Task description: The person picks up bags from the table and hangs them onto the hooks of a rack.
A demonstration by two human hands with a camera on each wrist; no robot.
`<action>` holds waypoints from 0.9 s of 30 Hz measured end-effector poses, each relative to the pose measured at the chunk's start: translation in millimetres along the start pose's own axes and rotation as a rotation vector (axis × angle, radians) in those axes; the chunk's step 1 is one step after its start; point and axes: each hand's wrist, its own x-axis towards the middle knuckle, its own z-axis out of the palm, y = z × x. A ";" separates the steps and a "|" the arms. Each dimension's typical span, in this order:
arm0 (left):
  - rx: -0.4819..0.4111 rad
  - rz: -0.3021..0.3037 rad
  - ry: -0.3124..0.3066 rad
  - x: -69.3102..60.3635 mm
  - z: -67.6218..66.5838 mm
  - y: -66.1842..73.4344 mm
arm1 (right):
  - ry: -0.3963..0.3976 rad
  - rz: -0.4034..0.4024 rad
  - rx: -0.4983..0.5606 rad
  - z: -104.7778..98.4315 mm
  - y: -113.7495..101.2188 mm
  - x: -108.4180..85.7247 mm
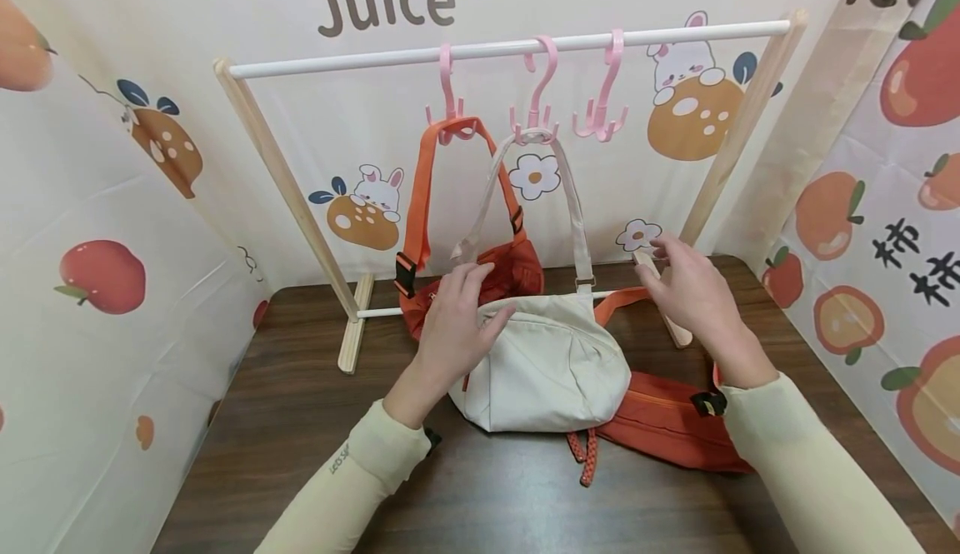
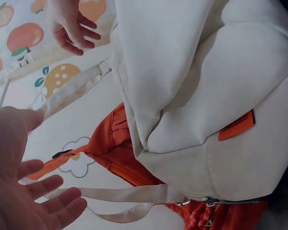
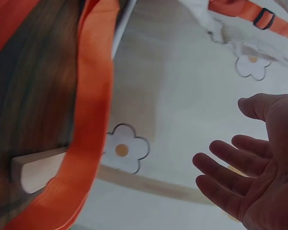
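A cream shoulder bag [image 1: 551, 371] hangs by its strap from the middle pink hook [image 1: 542, 87], its body close to the tabletop. Behind it, a red-orange bag [image 1: 517, 275] hangs by an orange strap from the left pink hook [image 1: 447, 96]. In the head view my left hand [image 1: 457, 316] is over the cream bag's upper left side, fingers relaxed, gripping nothing. Off to the right, my right hand [image 1: 690, 291] is in the air with fingers spread, near the rack's right foot. Below it lies another red-orange bag [image 1: 675, 421] on the table, its orange strap [image 3: 93, 96] looping upward.
A rack with a white rail [image 1: 337, 61] and wooden legs stands on the dark wooden table [image 1: 300, 471]. The right pink hook [image 1: 603, 92] carries nothing. Printed fabric walls [image 1: 97, 187] enclose the table at the back and sides.
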 end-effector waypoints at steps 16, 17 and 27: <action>0.057 0.050 -0.158 -12.0 15.1 9.5 | -0.078 0.069 -0.088 14.6 47.1 -0.7; 0.055 0.051 -0.166 -12.5 16.2 10.5 | -0.090 0.079 -0.090 15.4 49.9 -1.0; 0.047 0.123 -0.189 -15.5 28.6 20.0 | -0.195 0.142 -0.125 23.3 72.6 0.0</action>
